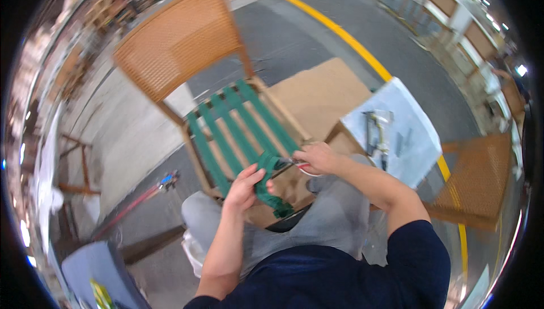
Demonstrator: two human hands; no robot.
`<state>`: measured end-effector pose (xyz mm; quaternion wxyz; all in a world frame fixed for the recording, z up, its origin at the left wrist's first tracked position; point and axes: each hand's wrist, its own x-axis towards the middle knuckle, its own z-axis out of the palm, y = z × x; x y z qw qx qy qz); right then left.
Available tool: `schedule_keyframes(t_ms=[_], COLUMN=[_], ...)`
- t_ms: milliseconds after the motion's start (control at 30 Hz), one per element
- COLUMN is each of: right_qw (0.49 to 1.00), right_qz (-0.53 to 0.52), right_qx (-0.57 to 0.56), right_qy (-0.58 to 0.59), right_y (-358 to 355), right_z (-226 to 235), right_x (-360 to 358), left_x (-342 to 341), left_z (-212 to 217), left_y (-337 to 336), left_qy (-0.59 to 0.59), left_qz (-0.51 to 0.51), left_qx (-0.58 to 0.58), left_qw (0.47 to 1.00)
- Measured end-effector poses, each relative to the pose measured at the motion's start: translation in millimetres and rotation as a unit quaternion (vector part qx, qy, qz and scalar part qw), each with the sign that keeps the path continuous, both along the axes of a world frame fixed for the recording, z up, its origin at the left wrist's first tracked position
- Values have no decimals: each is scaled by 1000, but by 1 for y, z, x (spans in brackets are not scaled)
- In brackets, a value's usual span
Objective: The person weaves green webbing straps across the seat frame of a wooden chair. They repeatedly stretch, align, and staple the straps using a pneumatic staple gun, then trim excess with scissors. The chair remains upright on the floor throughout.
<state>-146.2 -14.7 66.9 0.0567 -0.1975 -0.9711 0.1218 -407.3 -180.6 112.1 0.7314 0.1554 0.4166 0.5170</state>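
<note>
Before me stands a wooden chair frame (271, 96) with a woven cane back (175, 40). Several green webbing straps (241, 122) run across its seat from back to front. Around a bunched loose length of green webbing (264, 187), the fingers of my left hand (243, 189) are closed at the seat's front. My right hand (318, 158) grips scissors (303, 166) with red and white handles. Their grey blades point left and meet the webbing beside my left fingers; the blade tips are partly hidden by it.
At my right, tools (378, 139) lie on a white-covered surface (405, 116), with another cane-backed chair (479, 181) beyond. Flat cardboard (323, 91) lies past the seat. On the left floor is a long red-handled tool (130, 210); a grey padded thing (102, 275) is nearer.
</note>
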Motion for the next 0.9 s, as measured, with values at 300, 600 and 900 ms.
schedule_keyframes(t_ms=[300,600,900], right_qw=[634,724,556], right_qz=[-724,-675,-470], right_qx=[9,109,-685], right_qy=[272,91,28], right_y=[-19,-28,-83], right_z=[10,3,-48], right_x=[216,255,-81], left_x=[1,5,7], left_z=[-22,-11,-6], left_y=[-73,-76,-88], left_qy=[76,112,157], left_qz=[-203,-319,-305], left_qx=[-34,-14,-26], left_qw=[976,941,939])
